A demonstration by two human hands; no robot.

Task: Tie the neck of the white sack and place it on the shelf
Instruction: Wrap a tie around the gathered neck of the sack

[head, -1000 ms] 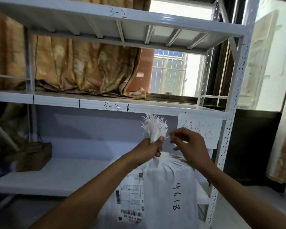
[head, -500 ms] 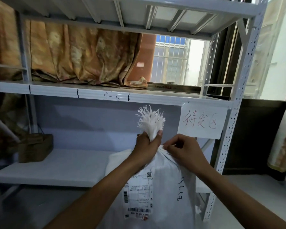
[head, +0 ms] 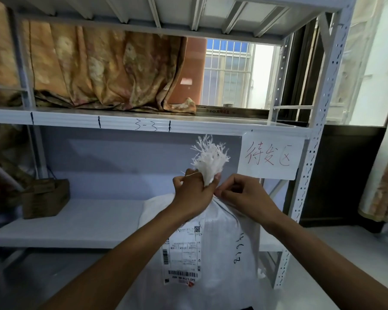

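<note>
A white woven sack stands upright in front of the white metal shelf. It carries a shipping label and handwritten digits. Its gathered neck ends in a frayed white tuft. My left hand is clenched around the neck just below the tuft, and a thin thread crosses its knuckles. My right hand pinches at the neck from the right, fingertips touching the left hand. What the right fingers hold is too small to make out.
The lower shelf board holds a brown box at the left. A paper sign with red writing hangs from the middle shelf edge. A patterned curtain lies on that middle shelf. The perforated right upright stands close to the sack.
My right hand has dropped from beside the tuft to the neck base and closed against the left hand. The view has tilted up and moved nearer the shelf.
</note>
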